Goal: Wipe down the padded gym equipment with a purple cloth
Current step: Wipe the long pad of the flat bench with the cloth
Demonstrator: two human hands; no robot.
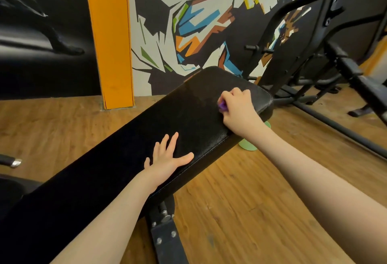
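The purple cloth [222, 105] sits near the far end of the black padded bench [178, 117], toward two o'clock from the pad's middle, almost wholly balled up inside the right hand [237, 109]; only a small purple fold peeks out at the hand's nine o'clock side. That hand's fingers are curled closed around the cloth, knuckles up, pressing it onto the vinyl. The left hand [167, 155] lies flat on the pad near its right edge, at about seven o'clock from the cloth and well apart from it, fingers spread wide and holding nothing; it appears to steady the bench. To wipe well, I would judge it better to let more cloth spread out under the palm, since a tight wad cleans only a narrow strip, then draw long overlapping strokes toward seven o'clock along the pad, running over the stitched edge. A green object [249, 145] on the wooden floor [240, 201] lies partly hidden under the right forearm, at five o'clock from the cloth.
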